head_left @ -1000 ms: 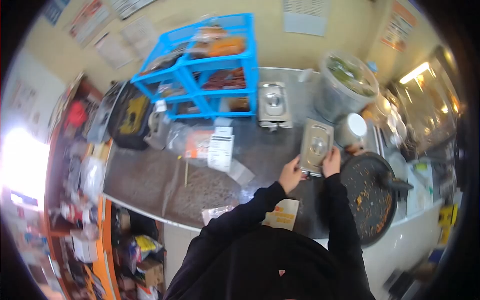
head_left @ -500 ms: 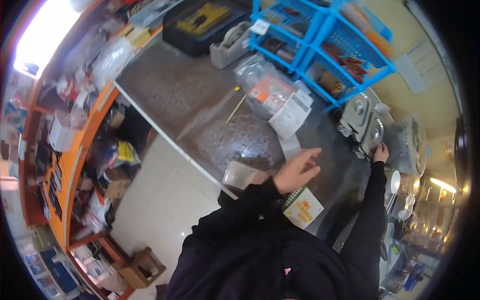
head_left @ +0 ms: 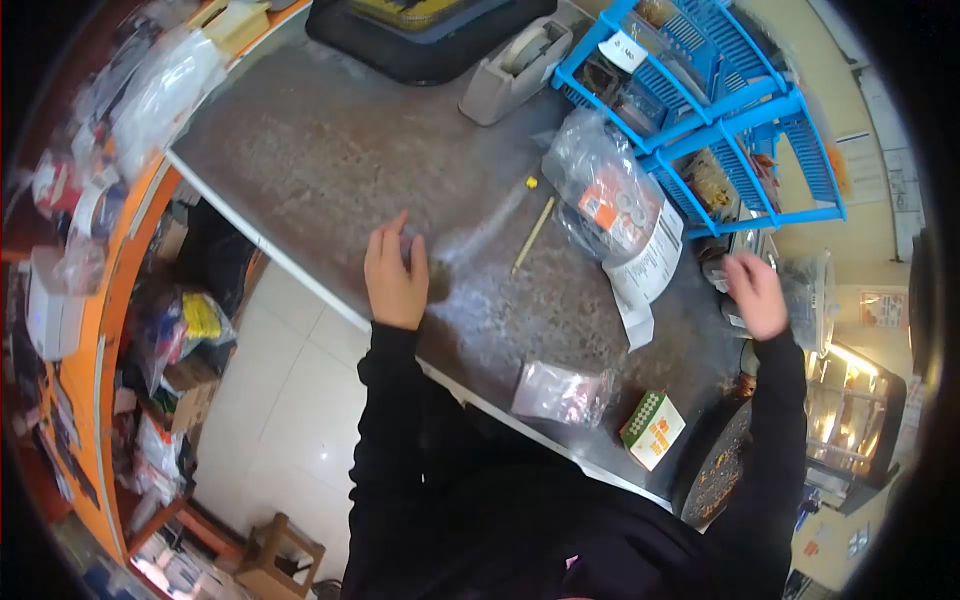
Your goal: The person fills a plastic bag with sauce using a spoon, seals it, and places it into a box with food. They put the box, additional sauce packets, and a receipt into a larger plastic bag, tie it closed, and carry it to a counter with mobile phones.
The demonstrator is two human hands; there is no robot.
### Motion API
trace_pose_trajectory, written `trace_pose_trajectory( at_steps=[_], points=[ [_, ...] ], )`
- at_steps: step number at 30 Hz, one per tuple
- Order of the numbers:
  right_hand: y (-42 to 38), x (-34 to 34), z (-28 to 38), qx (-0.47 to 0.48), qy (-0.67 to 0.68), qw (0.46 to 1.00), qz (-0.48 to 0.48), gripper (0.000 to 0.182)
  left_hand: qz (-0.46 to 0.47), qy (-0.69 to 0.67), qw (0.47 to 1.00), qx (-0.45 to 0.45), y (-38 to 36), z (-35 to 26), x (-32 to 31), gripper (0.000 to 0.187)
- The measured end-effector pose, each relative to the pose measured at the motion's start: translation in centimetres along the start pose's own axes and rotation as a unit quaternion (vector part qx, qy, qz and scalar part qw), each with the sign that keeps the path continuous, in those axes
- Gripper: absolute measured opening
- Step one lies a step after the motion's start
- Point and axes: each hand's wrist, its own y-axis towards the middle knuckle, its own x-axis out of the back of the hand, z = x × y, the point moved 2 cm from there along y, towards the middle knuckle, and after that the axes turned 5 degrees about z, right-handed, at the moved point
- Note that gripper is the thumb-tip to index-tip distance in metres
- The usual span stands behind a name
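My left hand (head_left: 397, 275) hovers over the worn grey-brown table (head_left: 300, 150), fingers apart and nothing in them. My right hand (head_left: 758, 295) is at the right side of the table, fingers loosely bent with no object visible in them. Just behind it, metal containers (head_left: 745, 245) are partly hidden by the hand and the blue rack. Between my hands lie a thin yellowish stick (head_left: 533, 236), a clear plastic bag with an orange label (head_left: 610, 205) and a white printed paper (head_left: 650, 265). Closer to me are a clear plastic packet (head_left: 562, 393) and a small green-and-white box (head_left: 653, 430).
A blue tiered rack (head_left: 700, 110) with packets stands at the back right. A tape dispenser (head_left: 515, 70) and a black tray (head_left: 420, 50) sit at the far edge. Orange shelving (head_left: 125, 270) with bags is left. A round dark pan (head_left: 722, 465) lies by my right arm.
My left hand has moved left from beside the small box to over the table. My right hand has come away from the metal container's lid. The view has shifted.
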Motion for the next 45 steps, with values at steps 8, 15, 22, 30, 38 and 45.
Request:
trace_pose_trajectory(
  at_steps=[8,15,22,30,38,45],
  points=[
    [26.4,-8.4,0.8,0.154,-0.067,0.972,-0.165,0.045,0.014,-0.044,0.999,0.018,1.3,0.8,0.7,0.023],
    [34.6,-8.7,0.9,-0.07,-0.303,0.938,-0.152,0.034,0.067,0.015,0.997,0.03,2.1,0.0,0.7,0.022],
    [34.1,-8.3,0.8,-0.058,-0.3,0.932,-0.194,0.029,0.091,0.007,0.996,-0.001,2.4,0.2,0.5,0.021],
    [27.9,-8.5,0.6,-0.01,-0.225,0.974,-0.018,0.028,0.121,-0.009,0.993,0.007,2.5,0.1,0.6,0.019],
    [27.7,-8.8,1.9,-0.085,-0.295,0.95,-0.06,0.023,0.122,-0.016,0.992,0.004,2.5,0.0,0.6,0.017],
    [27.1,-10.1,2.8,-0.085,-0.25,0.964,-0.028,0.019,0.112,0.019,0.994,-0.012,2.1,0.1,0.5,0.018]
  ],
)
